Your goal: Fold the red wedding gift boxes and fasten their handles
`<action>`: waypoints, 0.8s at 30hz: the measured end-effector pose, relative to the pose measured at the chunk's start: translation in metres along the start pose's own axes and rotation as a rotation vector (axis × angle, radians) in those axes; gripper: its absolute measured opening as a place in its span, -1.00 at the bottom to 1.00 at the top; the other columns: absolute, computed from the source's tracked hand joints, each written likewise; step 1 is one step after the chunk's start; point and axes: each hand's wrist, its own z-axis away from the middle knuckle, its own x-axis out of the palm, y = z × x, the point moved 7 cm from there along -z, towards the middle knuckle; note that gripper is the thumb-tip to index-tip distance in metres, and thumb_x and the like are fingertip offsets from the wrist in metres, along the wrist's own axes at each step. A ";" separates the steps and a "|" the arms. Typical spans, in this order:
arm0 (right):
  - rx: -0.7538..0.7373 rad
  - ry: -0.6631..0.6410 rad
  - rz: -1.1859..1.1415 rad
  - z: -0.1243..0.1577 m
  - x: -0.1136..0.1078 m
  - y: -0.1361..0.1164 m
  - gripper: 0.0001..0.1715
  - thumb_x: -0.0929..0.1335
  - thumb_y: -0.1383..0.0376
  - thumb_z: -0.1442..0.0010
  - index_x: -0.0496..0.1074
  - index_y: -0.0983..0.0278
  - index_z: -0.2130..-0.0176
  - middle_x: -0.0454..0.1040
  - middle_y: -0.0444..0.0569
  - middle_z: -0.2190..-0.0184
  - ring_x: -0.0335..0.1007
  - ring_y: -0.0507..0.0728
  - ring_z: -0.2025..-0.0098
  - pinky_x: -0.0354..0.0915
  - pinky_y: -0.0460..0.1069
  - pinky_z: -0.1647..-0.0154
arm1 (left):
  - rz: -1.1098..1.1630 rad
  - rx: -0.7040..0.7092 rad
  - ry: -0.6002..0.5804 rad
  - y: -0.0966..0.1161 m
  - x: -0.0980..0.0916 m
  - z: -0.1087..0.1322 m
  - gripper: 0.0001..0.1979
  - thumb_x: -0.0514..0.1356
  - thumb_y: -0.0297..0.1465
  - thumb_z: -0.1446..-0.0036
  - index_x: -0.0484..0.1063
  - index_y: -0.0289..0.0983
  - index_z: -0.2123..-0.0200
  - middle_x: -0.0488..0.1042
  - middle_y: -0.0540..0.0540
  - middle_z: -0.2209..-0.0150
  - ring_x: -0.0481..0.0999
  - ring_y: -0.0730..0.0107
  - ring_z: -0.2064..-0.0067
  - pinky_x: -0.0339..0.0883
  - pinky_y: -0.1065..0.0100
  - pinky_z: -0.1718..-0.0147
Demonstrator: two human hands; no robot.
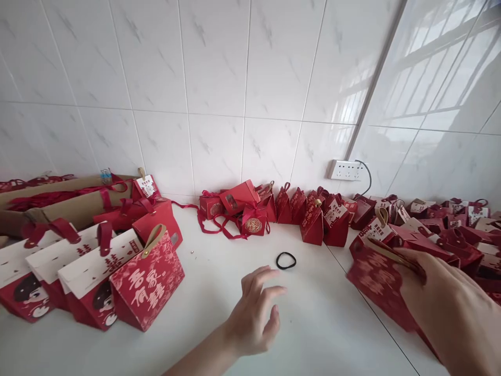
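Note:
My right hand point(450, 308) grips a red gift box point(378, 284) with gold lettering and a tan handle, held tilted at the right over the white counter point(321, 318). Hovering above the counter's middle, my left hand point(254, 313) is empty with its fingers spread and slightly curled. A black hair tie point(286, 260) lies on the counter just beyond its fingertips. At the left stands a red box with white characters point(146, 284), first in a row of similar boxes.
Small red boxes with ribbons point(254, 209) line the tiled back wall, and a heap of red boxes point(442, 224) fills the right corner. Brown paper rolls point(66, 201) lie at the far left. A white wall socket point(344, 170) with a black cable sits above the boxes.

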 end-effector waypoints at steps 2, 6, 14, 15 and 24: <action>-0.070 0.137 -0.161 -0.011 -0.019 -0.054 -0.79 0.29 0.28 -0.19 0.46 0.09 0.17 0.54 0.05 0.39 0.49 0.23 0.35 0.30 0.12 0.45 | 0.008 -0.030 0.039 -0.008 -0.002 0.001 -0.58 0.03 -0.61 -0.03 0.19 -0.33 -0.01 0.28 -0.30 -0.04 0.20 0.15 -0.18 0.22 0.16 -0.06; -0.334 -0.010 -0.612 -0.011 0.007 -0.146 -0.65 0.22 0.47 -0.25 0.40 0.21 0.04 0.55 0.00 0.27 0.47 0.13 0.27 0.39 0.02 0.26 | 0.014 -0.157 0.171 -0.028 -0.006 0.005 -0.49 0.06 -0.51 -0.13 0.04 -0.29 -0.16 0.18 -0.32 -0.14 0.17 0.12 -0.22 0.21 0.09 -0.09; -0.083 -0.233 -1.007 0.028 0.068 -0.168 -0.85 0.27 0.31 -0.26 0.33 0.21 0.13 0.48 -0.02 0.25 0.47 0.12 0.25 0.40 -0.01 0.27 | 0.223 -0.655 0.231 -0.073 -0.004 0.017 -0.55 0.08 -0.22 -0.24 0.12 -0.22 -0.14 0.36 -0.25 -0.05 0.38 0.15 -0.08 0.32 0.11 0.01; -0.024 -0.229 -1.043 0.033 0.069 -0.164 -0.81 0.28 0.28 -0.25 0.29 0.20 0.10 0.48 -0.02 0.22 0.47 0.13 0.23 0.40 0.00 0.25 | 0.275 -0.679 0.252 -0.075 -0.006 0.016 -0.57 0.08 -0.20 -0.23 0.15 -0.23 -0.10 0.41 -0.22 0.03 0.44 0.20 0.00 0.36 0.16 0.07; -0.173 -0.316 -1.216 0.042 0.042 -0.178 -0.94 0.24 0.38 -0.18 0.20 0.22 0.30 0.33 -0.13 0.46 0.27 0.02 0.49 0.24 -0.08 0.50 | 0.326 -0.484 0.316 -0.051 -0.047 -0.022 -0.84 0.14 -0.31 -0.22 0.36 -0.27 0.34 0.43 0.01 0.45 0.45 0.53 0.43 0.36 0.53 0.46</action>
